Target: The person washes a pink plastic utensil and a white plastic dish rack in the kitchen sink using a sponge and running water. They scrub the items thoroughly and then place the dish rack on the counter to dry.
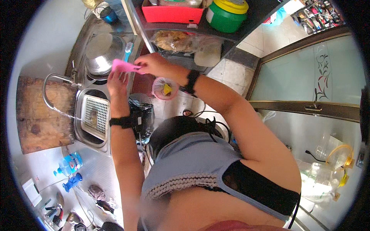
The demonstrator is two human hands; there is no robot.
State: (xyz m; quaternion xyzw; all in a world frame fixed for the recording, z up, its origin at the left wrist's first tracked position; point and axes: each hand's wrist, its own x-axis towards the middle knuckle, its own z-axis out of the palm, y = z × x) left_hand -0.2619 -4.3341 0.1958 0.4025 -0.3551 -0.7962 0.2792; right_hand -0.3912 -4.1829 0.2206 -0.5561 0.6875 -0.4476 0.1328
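Note:
Both of my hands hold a thin pink cloth or piece of plastic (124, 66), its exact material unclear, above the counter's edge. My left hand (117, 83) grips it from below with the fingers raised. My right hand (150, 65) pinches its right end. Just behind it are an upturned metal bowl or lid (102, 55) and a blue-handled brush (128, 49). Water runs from the curved faucet (47, 86) into a white perforated basket (96, 117) in the steel sink (86, 143). Something small and yellowish lies in the basket.
A pink-rimmed waste bin (165, 89) stands on the floor below my right forearm. A wooden board (43, 115) lies left of the sink. A dark shelf holds a green tub with a yellow lid (227, 17) and a red box (173, 14). A blue-labelled bottle (70, 164) lies lower left.

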